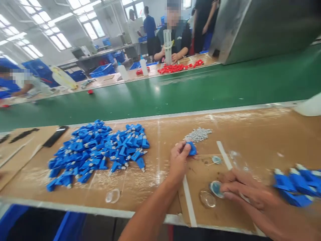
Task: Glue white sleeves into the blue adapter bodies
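Observation:
My left hand (179,159) pinches a small blue plastic piece (191,148) between thumb and fingers, in front of a heap of small grey parts (199,134). Lower right, my right hand (247,189) is closed, its fingertips at the rim of a small clear dish of bluish paste (215,189). Something pale shows between those fingers, too blurred to name. Beside that dish lies an empty-looking clear round dish (207,198). Behind it, a smaller bluish blob (216,159) has a thin stick by it. All these rest on a cardboard sheet (198,177) with white tape strips.
A large pile of blue parts with whitish ends (97,150) covers the left of the bench; more blue parts (296,184) lie far right. A clear ring (112,195) sits near the front edge. Beyond runs a green belt (150,98), with a co-worker (173,36) behind red parts (179,67).

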Tool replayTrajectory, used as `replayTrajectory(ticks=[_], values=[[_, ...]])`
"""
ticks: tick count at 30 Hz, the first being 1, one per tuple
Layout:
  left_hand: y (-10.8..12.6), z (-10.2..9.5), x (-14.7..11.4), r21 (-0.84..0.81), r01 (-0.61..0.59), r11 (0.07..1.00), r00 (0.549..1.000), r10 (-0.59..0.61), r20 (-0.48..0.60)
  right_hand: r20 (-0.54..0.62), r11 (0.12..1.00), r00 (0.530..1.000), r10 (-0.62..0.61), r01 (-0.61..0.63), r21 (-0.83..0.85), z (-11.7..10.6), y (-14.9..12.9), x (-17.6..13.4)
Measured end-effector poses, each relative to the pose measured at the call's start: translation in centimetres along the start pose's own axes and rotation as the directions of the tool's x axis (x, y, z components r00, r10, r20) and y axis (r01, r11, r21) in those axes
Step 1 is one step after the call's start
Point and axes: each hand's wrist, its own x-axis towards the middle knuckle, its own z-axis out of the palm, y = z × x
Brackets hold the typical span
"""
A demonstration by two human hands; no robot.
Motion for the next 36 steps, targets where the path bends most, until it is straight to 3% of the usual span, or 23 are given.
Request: replayTrajectory(ticks=[2, 4, 8, 12, 17, 22, 28, 36], values=[[0.0, 0.0, 0.0, -0.043, 0.052, 0.998, 0.998, -0.050, 0.038, 0.116, 0.994, 0.989, 0.096, -0.102, 0.049, -0.7, -1.0, 0.8], [0.0, 0.2, -0.1, -0.074, 0.112, 0.991, 0.991, -0.106, 0.081, 0.136, 0.970, 0.973, 0.184, -0.203, 0.136, -0.9, -1.1, 1.4], [0.0, 0.5, -0.7, -0.107, 0.231, 0.967, 0.965, -0.213, 0.157, 0.049, 0.905, 0.965, 0.257, -0.258, 0.337, -0.7, -0.4, 2.3], [-0.2, 0.6, -0.7, -0.136, 0.319, 0.938, 0.935, -0.288, 0.209, -0.078, 0.888, 0.956, 0.284, -0.232, 0.396, -0.4, -0.5, 4.3], [-0.7, 0.3, -0.4, -0.203, 0.390, 0.898, 0.908, -0.339, 0.246, -0.232, 0.979, 0.970, 0.072, -0.024, 0.204, -0.4, -1.3, 7.6], [-1.1, 0.3, -0.4, -0.209, 0.399, 0.893, 0.902, -0.342, 0.265, -0.323, 0.985, 0.931, -0.172, 0.168, -0.040, 0.3, -0.5, 9.3], [-1.4, 0.3, -0.5, -0.183, 0.380, 0.907, 0.895, -0.311, 0.321, -0.301, 0.982, 0.934, -0.190, 0.175, -0.075, 0.5, -0.6, 9.7], [-1.0, 0.6, -0.7, -0.189, 0.361, 0.913, 0.900, -0.288, 0.327, -0.276, 0.990, 0.952, -0.130, 0.140, 0.017, 0.9, 0.0, 9.4]])
